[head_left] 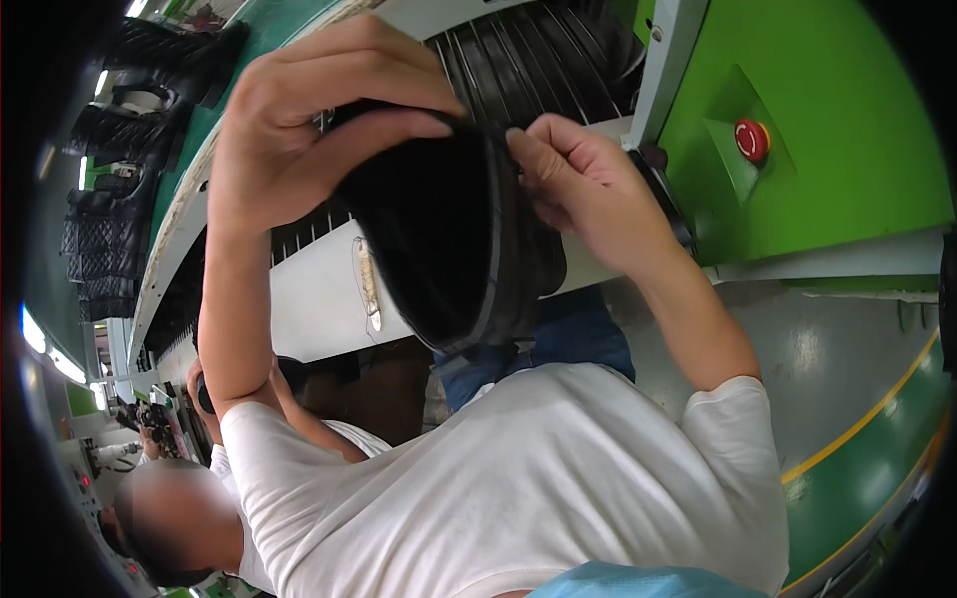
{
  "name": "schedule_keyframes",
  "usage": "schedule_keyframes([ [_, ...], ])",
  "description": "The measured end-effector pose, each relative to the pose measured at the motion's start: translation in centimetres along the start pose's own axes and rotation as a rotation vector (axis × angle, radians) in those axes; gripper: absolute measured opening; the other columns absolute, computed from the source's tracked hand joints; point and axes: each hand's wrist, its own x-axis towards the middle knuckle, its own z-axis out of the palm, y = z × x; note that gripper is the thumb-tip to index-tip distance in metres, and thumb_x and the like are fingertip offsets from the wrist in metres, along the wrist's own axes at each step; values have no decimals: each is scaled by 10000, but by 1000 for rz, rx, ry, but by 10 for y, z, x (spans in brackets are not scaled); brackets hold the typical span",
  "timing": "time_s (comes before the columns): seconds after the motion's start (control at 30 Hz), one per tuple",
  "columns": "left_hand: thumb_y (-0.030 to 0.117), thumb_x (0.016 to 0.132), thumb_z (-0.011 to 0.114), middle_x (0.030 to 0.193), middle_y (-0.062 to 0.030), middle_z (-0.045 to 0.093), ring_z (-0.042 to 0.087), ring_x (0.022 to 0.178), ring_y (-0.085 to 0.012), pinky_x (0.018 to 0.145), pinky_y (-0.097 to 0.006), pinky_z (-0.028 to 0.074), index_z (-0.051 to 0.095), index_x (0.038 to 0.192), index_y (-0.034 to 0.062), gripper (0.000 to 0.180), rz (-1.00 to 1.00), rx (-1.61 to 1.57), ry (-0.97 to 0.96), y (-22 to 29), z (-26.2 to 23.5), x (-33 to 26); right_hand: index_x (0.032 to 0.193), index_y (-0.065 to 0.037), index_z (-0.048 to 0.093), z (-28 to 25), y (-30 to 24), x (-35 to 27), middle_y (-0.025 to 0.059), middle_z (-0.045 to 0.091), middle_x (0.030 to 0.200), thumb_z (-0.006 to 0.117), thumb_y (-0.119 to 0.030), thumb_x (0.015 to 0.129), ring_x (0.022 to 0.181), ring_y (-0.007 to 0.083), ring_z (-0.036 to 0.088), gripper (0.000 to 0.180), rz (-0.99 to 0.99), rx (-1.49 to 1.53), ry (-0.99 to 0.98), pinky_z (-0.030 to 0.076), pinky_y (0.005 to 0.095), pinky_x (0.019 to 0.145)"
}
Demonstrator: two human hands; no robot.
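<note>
Left hand [309, 135] pinching a black open-mouthed piece [434, 234] by its rim [489, 289], right hand [596, 189] clamping the same rim just beside — the piece hanging over a white ledge [319, 299], a red button [753, 141] sitting on a green panel [847, 110], thin metal rods [498, 65] showing beyond

Shirt: from my remote seat I see a white shirt [538, 478], plain down the front; loose, softly creased cloth;
Sleeves: the left sleeve [274, 453] and the right sleeve [736, 424], both short and white; hems wide, forearms bare below them;
Legs: blue jeans [588, 339], partly visible to me past the shirt's hem;
Lower rim: light-blue cloth [643, 582], its kind unclear to me;
Fingers: left fingers [384, 80] and right fingers [558, 135], all bare
</note>
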Motion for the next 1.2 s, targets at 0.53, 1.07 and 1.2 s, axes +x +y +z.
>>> schedule_keyframes([
  [0.53,23,926,811,1060,-160,756,767,989,-324,809,-429,628,764,987,-19,88,-203,-289,401,23,79,-12,1331,13,771,-132,222,42,99,822,1160,675,-494,1156,1044,187,776,545,322,353,320,612,342,957],
  [1.07,235,817,1050,1475,-152,744,723,1361,-282,1172,-410,563,676,1518,48,817,-482,-261,914,10,198,-56,1583,52,513,-14,121,-32,158,685,1390,688,-327,1019,1250,213,699,701,-6,-25,108,575,353,1069],
  [1.2,121,861,1003,1307,-128,845,797,1234,-237,1117,-384,605,745,1409,25,613,-452,-651,849,22,203,-59,1647,38,443,-14,136,-50,171,628,1482,740,-567,961,1321,251,671,962,-131,-83,79,557,388,1119],
])
